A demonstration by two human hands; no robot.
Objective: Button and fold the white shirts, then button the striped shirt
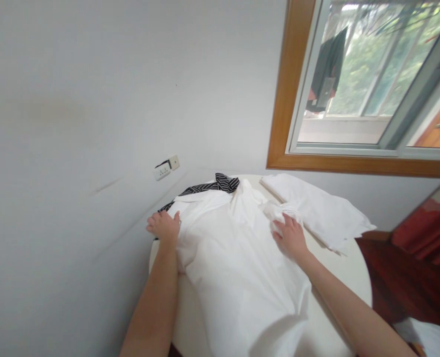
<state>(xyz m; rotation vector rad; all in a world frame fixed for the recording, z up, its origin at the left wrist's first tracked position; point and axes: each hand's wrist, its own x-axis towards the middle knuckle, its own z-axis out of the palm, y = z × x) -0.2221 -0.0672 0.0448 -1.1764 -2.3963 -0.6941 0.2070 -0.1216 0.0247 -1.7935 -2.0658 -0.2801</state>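
A large white garment (238,267) that looks like a shirt lies spread and wrinkled over a round cream table, its lower end running off toward me. At its upper left edge rests my left hand (163,224), thumb apart from the fingers. My right hand (291,237) lies on a bunched fold of the same cloth at the upper right, fingers apart. Behind the garment's top edge is a black cloth with white stripes (225,183), mostly covered. Folded white cloth (312,206) lies along the table's right side, just beyond my right hand.
The round table (359,267) stands close to a pale wall (130,89) with a socket (162,171) on it. A wood-framed window (278,99) is at upper right. Red fabric (431,233) hangs at far right, and white cloth (428,337) shows at lower right.
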